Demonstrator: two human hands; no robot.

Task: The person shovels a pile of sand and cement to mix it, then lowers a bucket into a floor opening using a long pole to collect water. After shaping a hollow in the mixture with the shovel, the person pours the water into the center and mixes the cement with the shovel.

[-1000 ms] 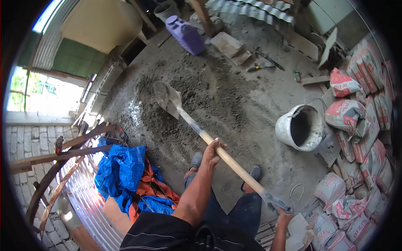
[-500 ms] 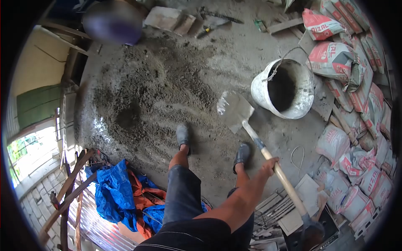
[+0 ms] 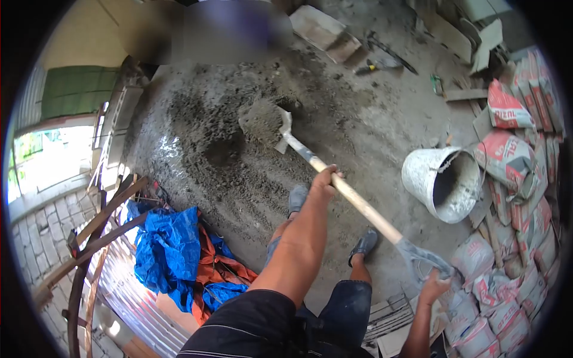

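Curls fingers of the right hand [image 3: 436,286] round the grey D-shaped handle [image 3: 409,248] of a long wooden-shafted shovel [image 3: 370,211], those of the left hand [image 3: 325,181] round the shaft [image 3: 382,222]. Near the floor's [image 3: 388,134] right edge, beside red-and-white sacks [image 3: 507,154]: round white bucket [image 3: 421,179], grey-crusted inside. Farther, toward the left edge, bears grey granular mix [image 3: 262,121] on the metal blade [image 3: 287,123], against a loose dark heap [image 3: 200,128].

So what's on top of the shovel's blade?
A heap of crumbly grey mix covers most of the shovel's blade. I can't see the blade's surface under the heap.
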